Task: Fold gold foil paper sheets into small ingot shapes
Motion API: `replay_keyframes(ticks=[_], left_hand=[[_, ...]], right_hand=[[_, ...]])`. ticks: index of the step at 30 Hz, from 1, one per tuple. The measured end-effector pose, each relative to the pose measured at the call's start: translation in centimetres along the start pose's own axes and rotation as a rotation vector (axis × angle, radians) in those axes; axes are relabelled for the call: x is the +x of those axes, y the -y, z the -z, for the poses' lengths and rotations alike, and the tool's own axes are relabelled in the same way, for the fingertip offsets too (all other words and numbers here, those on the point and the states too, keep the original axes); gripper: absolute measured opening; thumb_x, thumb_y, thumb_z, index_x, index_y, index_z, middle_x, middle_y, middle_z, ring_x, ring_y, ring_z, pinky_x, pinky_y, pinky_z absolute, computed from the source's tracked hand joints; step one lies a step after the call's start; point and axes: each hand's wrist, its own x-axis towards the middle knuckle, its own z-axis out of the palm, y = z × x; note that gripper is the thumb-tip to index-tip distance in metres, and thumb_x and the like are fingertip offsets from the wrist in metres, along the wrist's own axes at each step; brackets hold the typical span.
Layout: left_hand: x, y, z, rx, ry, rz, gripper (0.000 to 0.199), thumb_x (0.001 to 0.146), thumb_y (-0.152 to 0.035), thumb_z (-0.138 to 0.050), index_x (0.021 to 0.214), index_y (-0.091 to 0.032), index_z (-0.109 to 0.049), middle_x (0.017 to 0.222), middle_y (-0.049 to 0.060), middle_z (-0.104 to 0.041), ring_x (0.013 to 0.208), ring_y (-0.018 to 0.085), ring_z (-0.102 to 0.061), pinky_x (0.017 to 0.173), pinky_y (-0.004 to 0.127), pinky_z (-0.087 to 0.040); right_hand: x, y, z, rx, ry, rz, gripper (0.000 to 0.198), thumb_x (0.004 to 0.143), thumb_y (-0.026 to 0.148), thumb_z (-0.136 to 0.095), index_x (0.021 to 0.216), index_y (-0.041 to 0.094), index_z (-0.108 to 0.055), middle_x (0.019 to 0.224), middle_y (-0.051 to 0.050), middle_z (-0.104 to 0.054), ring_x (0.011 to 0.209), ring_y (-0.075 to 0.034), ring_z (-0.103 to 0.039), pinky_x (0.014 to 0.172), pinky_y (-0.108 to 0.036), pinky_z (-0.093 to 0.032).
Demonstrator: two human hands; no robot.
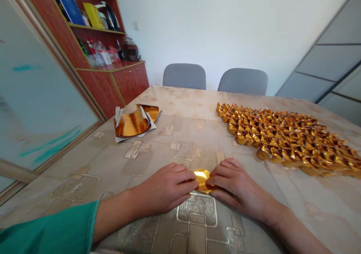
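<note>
Between my two hands, low over the near part of the table, is a piece of gold foil paper (203, 179), shiny and partly folded. My left hand (169, 186) grips its left end with the fingers pressed together. The right end is pinched in my right hand (235, 184), whose fingers curl round it. My fingers cover both ends, so the full shape of the fold is hidden. Farther back on the left lies a stack of gold foil sheets (131, 123), curled, with white paper showing at the edges. Many folded gold paper ingots (282, 133) stand in packed rows on the right.
A patterned cloth covers the table (158, 145). Two grey chairs (184, 76) stand at its far side by the white wall. A red-brown cabinet (129, 82) with bottles and a kettle is at the back left, beside a sliding glass door (34, 96).
</note>
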Motion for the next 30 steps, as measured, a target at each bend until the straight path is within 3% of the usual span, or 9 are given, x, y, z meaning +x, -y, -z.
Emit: replay_keyframes(ticks=[10,14,21,25,30], left_hand=[[-0.3,0.2,-0.2,-0.125,-0.014,0.088,0.018,0.095,-0.023,-0.051,0.108,-0.016,-0.06,0.108,0.008,-0.068,0.099,0.021,-0.059,0.089,0.035,-0.049],[-0.5,0.1,-0.1,-0.155,-0.006,0.096,0.021,0.094,-0.023,-0.054,0.113,-0.017,-0.06,0.11,0.007,-0.068,0.101,0.02,-0.059,0.091,0.034,-0.049],[-0.4,-0.1,0.1,-0.207,0.029,0.131,0.018,0.094,-0.02,-0.055,0.111,-0.019,-0.061,0.101,0.004,-0.068,0.094,0.018,-0.06,0.094,0.032,-0.048],[-0.3,-0.1,0.4,-0.263,0.093,0.176,0.03,0.094,-0.018,-0.054,0.124,-0.019,-0.055,0.109,0.004,-0.067,0.096,0.018,-0.06,0.088,0.03,-0.051],[0.1,-0.1,0.7,-0.218,0.043,0.158,0.032,0.097,-0.017,-0.047,0.128,-0.017,-0.056,0.107,0.006,-0.07,0.091,0.018,-0.062,0.085,0.03,-0.053]], right_hand=[[2.2,-1.5,0.4,0.191,0.019,-0.108,0.01,0.097,0.029,-0.059,0.093,0.027,-0.068,0.082,0.004,-0.069,0.079,-0.015,-0.061,0.081,-0.034,-0.036],[2.6,-1.7,-0.4,0.226,-0.018,-0.183,0.013,0.095,0.027,-0.059,0.085,0.024,-0.066,0.076,0.002,-0.066,0.073,-0.016,-0.059,0.072,-0.032,-0.038],[2.5,-1.8,-1.6,0.171,-0.124,-0.186,0.01,0.094,0.026,-0.06,0.085,0.023,-0.064,0.078,-0.001,-0.065,0.075,-0.019,-0.056,0.069,-0.033,-0.038],[2.5,-1.8,-2.1,0.116,-0.173,-0.212,0.011,0.093,0.025,-0.06,0.082,0.023,-0.06,0.077,-0.001,-0.063,0.074,-0.02,-0.055,0.066,-0.034,-0.037],[2.3,-1.7,-2.6,0.029,-0.196,-0.216,0.008,0.093,0.028,-0.06,0.087,0.024,-0.059,0.076,-0.002,-0.062,0.072,-0.021,-0.055,0.066,-0.035,-0.038]])
